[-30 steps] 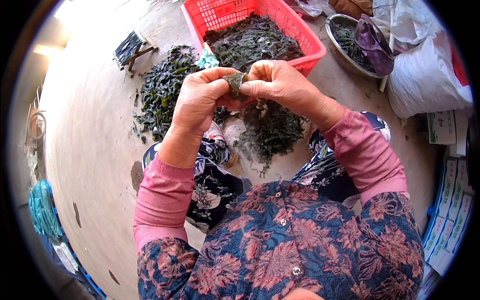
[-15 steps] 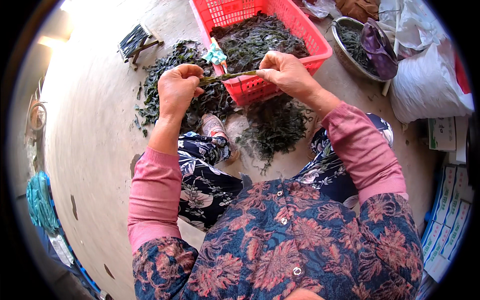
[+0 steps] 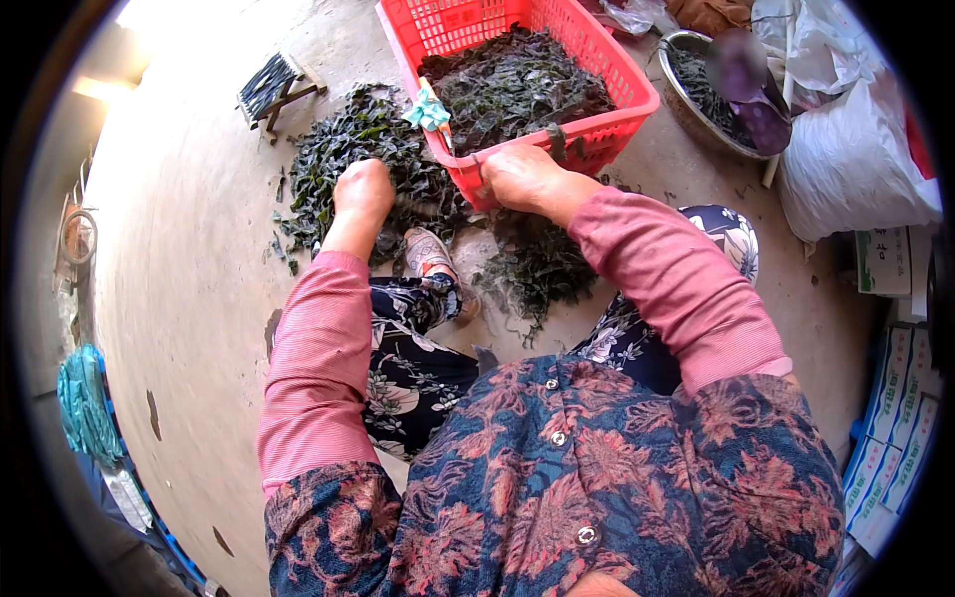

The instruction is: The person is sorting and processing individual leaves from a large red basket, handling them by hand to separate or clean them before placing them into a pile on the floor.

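My left hand (image 3: 362,195) is closed in a fist above the near part of a loose pile of dark green seaweed (image 3: 338,149) on the floor; whatever it holds is hidden. Against the near wall of a red plastic basket (image 3: 637,104), my right hand (image 3: 522,179) is closed with its fingers curled downward, mostly out of sight. Seaweed (image 3: 517,85) fills much of the basket. A dark strip of seaweed (image 3: 557,142) hangs over the near rim, just beyond my right hand. Beneath that hand, a smaller seaweed heap (image 3: 542,274) lies between my feet.
A pale blue cloth knot (image 3: 428,109) is tied to the basket's left side. At the far left stands a small folding stool (image 3: 279,90). A metal basin (image 3: 681,95) with dark strands and a white sack (image 3: 856,169) are to the right, above stacked cartons (image 3: 890,428).
Both hands held a seaweed strip stretched between them; now they are apart and lower. My right hand moved left to the basket wall. A strip now hangs over the rim.
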Demonstrator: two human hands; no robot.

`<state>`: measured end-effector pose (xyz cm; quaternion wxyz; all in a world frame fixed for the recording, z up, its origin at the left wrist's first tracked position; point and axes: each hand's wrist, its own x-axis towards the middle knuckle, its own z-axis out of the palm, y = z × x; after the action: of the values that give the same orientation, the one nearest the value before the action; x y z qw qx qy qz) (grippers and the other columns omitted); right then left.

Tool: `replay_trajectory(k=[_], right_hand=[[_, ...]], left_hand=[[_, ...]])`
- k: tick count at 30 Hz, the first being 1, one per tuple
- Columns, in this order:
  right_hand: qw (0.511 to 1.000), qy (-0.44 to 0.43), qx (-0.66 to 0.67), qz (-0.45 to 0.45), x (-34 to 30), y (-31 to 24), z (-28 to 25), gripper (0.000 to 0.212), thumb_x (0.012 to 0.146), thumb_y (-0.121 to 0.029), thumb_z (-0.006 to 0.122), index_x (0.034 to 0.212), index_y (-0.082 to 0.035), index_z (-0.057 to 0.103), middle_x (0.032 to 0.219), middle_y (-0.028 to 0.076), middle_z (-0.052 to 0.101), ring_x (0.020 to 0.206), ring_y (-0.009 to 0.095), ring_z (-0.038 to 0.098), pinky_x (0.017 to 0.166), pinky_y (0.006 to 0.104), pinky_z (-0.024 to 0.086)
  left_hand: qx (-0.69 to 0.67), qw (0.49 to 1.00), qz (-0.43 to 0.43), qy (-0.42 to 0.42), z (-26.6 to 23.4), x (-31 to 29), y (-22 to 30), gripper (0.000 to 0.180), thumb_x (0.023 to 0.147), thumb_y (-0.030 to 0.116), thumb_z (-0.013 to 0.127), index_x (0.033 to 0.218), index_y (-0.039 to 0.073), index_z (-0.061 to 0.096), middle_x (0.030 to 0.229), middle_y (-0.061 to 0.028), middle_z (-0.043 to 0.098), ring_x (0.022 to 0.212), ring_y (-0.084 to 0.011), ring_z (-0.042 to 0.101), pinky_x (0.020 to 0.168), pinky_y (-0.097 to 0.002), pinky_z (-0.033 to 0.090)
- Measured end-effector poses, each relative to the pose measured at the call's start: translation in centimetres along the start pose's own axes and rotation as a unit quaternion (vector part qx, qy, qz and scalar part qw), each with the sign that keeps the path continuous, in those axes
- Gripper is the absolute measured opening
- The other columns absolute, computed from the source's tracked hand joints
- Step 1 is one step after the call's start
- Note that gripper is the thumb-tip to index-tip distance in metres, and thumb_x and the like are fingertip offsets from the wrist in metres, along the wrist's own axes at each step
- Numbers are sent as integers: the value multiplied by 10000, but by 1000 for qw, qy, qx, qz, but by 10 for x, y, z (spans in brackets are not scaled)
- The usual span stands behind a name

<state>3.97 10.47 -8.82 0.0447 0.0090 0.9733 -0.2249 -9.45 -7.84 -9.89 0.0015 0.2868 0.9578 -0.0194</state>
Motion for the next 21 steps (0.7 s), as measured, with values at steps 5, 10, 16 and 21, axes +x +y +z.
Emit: replay_trajectory(k=[5, 10, 16, 21], right_hand=[[840, -91, 519, 132, -19, 11, -35, 195, 827, -213, 517, 788, -51, 618, 649, 30, 591, 514, 104, 519, 501, 251, 427], [688, -115, 707, 113, -48, 19, -51, 263, 878, -259, 472, 894, -24, 591, 701, -7, 592, 621, 65, 539, 580, 221, 447], [983, -181, 31, 22, -68, 31, -25, 260, 755, -252, 589, 863, -18, 621, 737, 113, 622, 705, 227, 596, 659, 337, 457], [976, 85, 127, 156, -62, 56, -26, 222, 723, -252, 591, 848, -76, 645, 817, 145, 620, 800, 292, 595, 725, 382, 457]], left_hand=[[-28, 990, -137, 3, -3, 14, -51, 161, 738, 114, 521, 800, 52, 656, 876, -179, 621, 831, -311, 609, 731, -368, 490], [-126, 963, -223, 80, -31, 25, -83, 301, 770, 251, 519, 979, 51, 600, 894, -155, 627, 803, -282, 618, 701, -362, 487], [-518, 832, -133, 148, -104, -5, -46, 287, 799, 211, 580, 988, -5, 588, 789, -47, 617, 559, -92, 583, 428, -190, 420], [-613, 787, -18, 69, -132, -29, 11, 233, 826, 193, 563, 983, 24, 595, 911, -56, 614, 639, -81, 597, 484, -150, 431]])
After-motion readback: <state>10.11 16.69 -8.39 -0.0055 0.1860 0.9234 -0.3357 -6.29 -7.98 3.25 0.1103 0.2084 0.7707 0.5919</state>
